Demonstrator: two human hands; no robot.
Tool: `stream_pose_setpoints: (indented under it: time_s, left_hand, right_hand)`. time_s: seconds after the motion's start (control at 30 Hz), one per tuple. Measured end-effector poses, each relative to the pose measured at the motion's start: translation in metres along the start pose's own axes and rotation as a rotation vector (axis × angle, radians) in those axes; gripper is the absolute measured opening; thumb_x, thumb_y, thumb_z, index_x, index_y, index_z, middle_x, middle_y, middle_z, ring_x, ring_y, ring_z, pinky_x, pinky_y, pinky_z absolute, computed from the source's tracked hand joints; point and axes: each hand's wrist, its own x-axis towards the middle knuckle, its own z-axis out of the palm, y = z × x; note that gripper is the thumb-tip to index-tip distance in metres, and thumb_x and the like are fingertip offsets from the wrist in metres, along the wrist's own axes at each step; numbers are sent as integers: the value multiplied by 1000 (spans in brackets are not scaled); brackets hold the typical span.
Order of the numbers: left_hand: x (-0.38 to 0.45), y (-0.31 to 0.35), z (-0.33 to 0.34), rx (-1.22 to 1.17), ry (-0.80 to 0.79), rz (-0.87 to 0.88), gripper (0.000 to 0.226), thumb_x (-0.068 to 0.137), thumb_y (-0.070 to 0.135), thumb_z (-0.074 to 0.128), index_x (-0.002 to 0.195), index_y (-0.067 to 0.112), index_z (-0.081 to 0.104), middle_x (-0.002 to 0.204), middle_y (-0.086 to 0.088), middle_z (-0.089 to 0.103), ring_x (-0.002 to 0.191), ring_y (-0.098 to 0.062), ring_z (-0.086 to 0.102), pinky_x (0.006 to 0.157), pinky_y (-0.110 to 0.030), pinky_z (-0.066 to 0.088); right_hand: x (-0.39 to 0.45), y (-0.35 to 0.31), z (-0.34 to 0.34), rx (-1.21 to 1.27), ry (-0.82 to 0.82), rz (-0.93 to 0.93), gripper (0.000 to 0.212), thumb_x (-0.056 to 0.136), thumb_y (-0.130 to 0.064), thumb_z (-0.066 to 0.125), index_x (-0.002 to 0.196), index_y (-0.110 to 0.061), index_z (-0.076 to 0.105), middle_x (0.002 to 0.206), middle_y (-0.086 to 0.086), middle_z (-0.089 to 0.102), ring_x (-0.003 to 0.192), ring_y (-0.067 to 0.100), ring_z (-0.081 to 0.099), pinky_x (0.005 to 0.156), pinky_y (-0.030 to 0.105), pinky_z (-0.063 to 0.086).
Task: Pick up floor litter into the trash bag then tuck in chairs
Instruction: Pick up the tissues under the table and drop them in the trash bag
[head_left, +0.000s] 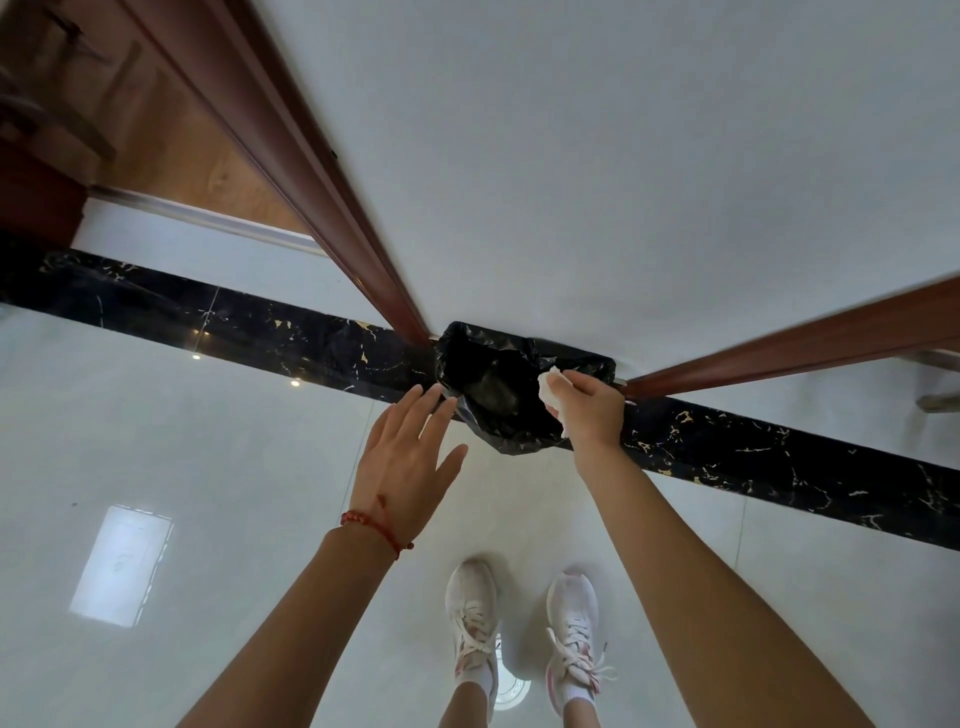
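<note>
Right now the right hand (589, 410) grips a crumpled white tissue (550, 388) at the 3 o'clock rim of the black trash bag (498, 395), which stands open on the floor against the wall, between two brown door frames. At the bag's 9 o'clock edge, the left hand (408, 457) reaches with fingers straight and spread, fingertips at the plastic, holding nothing. A red string bracelet (376, 530) circles that wrist. White sneakers (472, 608) stand at 6 o'clock on the glossy pale tile, near the black marble strip (234, 317).
</note>
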Motion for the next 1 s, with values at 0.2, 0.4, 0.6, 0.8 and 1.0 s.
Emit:
stream_pose_setpoints:
  time_s: [0.2,0.4,0.6,0.8,1.0]
  left_hand:
    - [5,4,0,-24,-3,18,51,85,37,38,120,4,57,122,-15,61,115,-33,55,94,-48,42]
    - [8,6,0,-18,17,26,51,85,37,38,120,4,57,120,-14,62,114,-33,56,93,-49,43]
    - [6,8,-7,9,10,29,52,85,38,37,118,3,58,118,-15,63,112,-35,58,91,-49,43]
    - [-5,15,-28,22,-37,37,54,84,38,36,118,3,58,119,-16,63,112,-35,57,91,-50,43]
    - [-22,33,-63,20,-66,51,50,88,37,44,124,4,54,127,-16,57,121,-35,50,98,-50,37]
  right_hand:
    - [14,4,-2,84,-10,105,40,79,-21,67,97,14,58,76,13,55,69,21,53,78,39,54]
    - [-3,6,-11,17,-53,57,39,84,-20,64,116,1,58,115,15,63,87,19,61,94,37,48]
    - [-39,16,-29,-502,-112,-414,43,90,-26,56,127,-5,52,133,8,52,125,19,47,103,33,40]
    - [-62,13,-68,-887,10,-692,45,89,-31,52,123,-1,54,132,19,53,124,32,48,93,41,47]
    - [-102,-3,-105,-963,165,-693,45,84,-32,53,116,0,58,124,20,58,116,34,55,88,43,51]
